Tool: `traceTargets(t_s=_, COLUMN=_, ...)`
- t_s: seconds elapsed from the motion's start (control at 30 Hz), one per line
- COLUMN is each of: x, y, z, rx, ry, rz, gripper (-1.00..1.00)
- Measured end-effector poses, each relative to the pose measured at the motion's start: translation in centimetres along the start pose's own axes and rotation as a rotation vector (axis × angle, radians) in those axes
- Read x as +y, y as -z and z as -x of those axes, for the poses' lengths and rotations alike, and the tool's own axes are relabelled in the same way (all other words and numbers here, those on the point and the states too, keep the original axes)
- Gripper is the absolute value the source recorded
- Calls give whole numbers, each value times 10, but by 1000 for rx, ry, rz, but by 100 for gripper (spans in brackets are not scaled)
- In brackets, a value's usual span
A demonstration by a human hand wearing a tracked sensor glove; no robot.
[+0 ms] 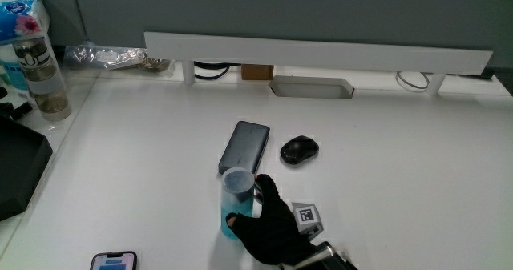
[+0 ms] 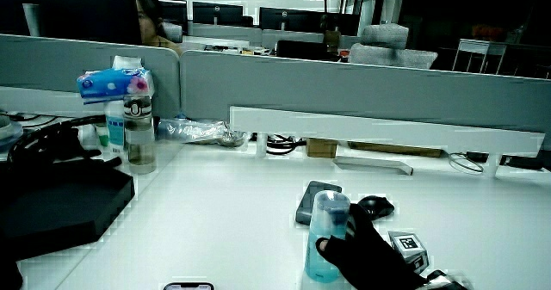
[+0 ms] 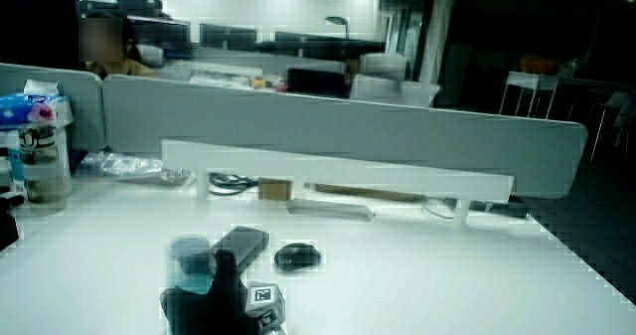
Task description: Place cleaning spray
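The hand (image 1: 268,222) is gripping a spray bottle (image 1: 236,202), fingers wrapping its side. The bottle is standing upright on the white bench (image 1: 160,158), long axis vertical, cap pointing up. It is a translucent plastic cylinder holding blue liquid in its lower part, as is showing in a side view (image 2: 328,237). Just past the fingertips, farther from the person, a flat dark rectangular power bank (image 1: 244,147) is lying, with a rounded glossy black mouse (image 1: 299,150) beside it.
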Motion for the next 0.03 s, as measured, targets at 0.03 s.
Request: traceTargets(t_s=0.03, x=-5, y=-4, z=0, rx=-7, ry=-15, rz=14, gripper=-100)
